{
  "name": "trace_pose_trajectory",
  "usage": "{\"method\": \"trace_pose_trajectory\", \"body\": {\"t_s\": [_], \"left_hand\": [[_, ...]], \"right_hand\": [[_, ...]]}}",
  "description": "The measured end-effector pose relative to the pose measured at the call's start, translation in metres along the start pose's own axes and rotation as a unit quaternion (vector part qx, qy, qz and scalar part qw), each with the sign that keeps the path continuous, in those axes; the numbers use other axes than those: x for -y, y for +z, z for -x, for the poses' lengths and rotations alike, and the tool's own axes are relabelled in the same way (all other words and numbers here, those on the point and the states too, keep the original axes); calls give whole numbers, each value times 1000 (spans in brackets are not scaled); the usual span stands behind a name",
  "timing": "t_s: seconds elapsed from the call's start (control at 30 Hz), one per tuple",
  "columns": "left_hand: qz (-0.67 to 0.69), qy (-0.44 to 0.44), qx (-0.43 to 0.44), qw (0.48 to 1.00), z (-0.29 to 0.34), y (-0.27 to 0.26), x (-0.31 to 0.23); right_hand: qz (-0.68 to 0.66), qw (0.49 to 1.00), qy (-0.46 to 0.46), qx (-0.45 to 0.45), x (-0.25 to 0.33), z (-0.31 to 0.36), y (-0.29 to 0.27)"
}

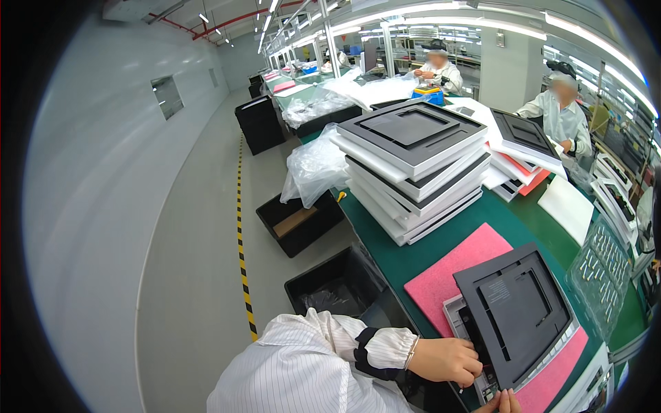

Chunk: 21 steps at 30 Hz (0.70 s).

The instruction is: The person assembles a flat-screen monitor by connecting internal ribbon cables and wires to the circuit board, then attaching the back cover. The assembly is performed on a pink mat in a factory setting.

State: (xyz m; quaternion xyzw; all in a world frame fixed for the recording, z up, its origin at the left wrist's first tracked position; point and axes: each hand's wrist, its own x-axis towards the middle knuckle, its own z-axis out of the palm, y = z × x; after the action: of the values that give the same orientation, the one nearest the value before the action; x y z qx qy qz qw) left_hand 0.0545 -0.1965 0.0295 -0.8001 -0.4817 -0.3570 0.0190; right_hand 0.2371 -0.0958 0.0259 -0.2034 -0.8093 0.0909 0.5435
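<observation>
On the pink foam mat [451,270] at the near edge of the green workbench [385,248], a dark grey square panel [515,313] lies tilted over a white frame [460,318]. Left hand [446,360] has its fingers curled together against the panel's near-left edge; right hand [501,403] shows fingertips only (grip cannot be told). Beyond stand stacked white-and-grey panels [413,172]; black bins [330,286] sit on the floor.

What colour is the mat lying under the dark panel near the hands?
Pink; the mat shows best in the head view, lying on the green table.
</observation>
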Motion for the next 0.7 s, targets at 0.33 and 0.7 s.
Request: {"method": "trace_pose_trajectory", "body": {"t_s": [0.33,0.7], "left_hand": [[-23,-18,2,1000,-5,-15,1],[7,-56,34,998,-6,-18,-1]], "right_hand": [[-6,1000,-3,-14,4,-9,-2],[-25,1000,-10,-16,1,-17,-2]]}}
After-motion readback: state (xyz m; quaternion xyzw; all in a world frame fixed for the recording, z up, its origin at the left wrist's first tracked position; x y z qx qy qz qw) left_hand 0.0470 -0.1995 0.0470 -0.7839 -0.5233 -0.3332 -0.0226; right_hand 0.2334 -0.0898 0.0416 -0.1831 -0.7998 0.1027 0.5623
